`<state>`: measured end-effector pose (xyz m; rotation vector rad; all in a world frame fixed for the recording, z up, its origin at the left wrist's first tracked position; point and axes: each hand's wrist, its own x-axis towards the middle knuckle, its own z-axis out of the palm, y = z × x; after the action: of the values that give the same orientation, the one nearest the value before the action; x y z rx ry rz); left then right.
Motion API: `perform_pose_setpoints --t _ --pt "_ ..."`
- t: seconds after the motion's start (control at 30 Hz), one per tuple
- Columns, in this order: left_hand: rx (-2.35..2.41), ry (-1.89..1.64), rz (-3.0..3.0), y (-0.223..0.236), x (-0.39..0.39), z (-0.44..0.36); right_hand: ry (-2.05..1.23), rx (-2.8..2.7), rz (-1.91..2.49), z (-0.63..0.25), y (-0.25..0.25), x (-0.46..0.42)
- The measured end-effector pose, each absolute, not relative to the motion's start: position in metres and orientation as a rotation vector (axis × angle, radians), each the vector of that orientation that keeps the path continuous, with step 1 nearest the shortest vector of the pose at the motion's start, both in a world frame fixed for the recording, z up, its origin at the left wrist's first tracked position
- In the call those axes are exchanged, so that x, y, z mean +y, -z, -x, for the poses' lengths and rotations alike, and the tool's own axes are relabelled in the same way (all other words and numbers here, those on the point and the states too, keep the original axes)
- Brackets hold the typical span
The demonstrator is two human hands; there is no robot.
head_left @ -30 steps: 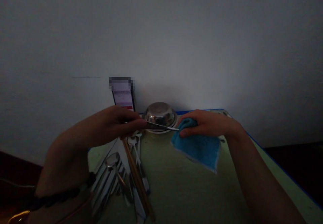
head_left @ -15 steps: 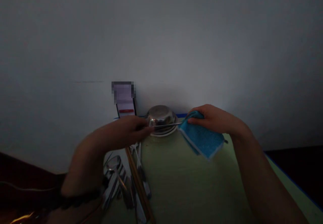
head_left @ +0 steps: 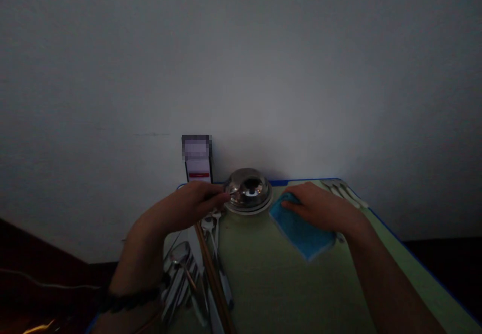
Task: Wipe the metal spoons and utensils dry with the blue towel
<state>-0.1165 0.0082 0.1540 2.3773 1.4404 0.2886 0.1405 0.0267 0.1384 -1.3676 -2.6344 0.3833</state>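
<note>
Blue cloth in right hand; left hand by metal bowl

Right hand: fingers pinched the cloth at its upper edge; the rest hung below, above the green counter, right of the bowl. Left hand: thumb and forefinger pointed at the bowl's left side, drawn near each other; could not tell whether they pinched anything. Bowl: upside down, pale rim beneath, near the wall. Phone: upright, behind the left hand. Left side of counter: wooden chopsticks beside a large spoon and jumbled cutlery. Far right corner: forks in a row.
</note>
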Motion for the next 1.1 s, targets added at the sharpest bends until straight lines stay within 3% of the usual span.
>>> perform_pose_setpoints --t 0.2,0.37,0.6,0.77,1.0,1.1 --pt "1.283 -0.459 -2.118 -0.159 0.004 0.109 -0.663 -2.718 1.100 -0.129 -0.134 0.024" --pt "1.191 -0.550 -2.272 -0.153 0.011 0.099 -0.788 -2.752 1.093 -0.124 -0.125 0.028" --pt "1.183 -1.017 -2.176 -0.147 0.023 0.095 -0.926 -2.529 1.046 -0.124 -0.126 0.027" --pt "1.191 -1.286 -1.830 -0.139 0.027 0.067 -1.130 -2.301 0.673 -0.109 -0.131 0.020" --pt "1.242 -1.167 -1.794 -0.114 0.038 0.021 -1.253 -1.863 0.864 -0.131 -0.093 0.008" --pt "1.169 -0.988 -1.927 -0.098 0.040 0.003 -0.942 -1.761 1.166 -0.162 -0.072 0.006"
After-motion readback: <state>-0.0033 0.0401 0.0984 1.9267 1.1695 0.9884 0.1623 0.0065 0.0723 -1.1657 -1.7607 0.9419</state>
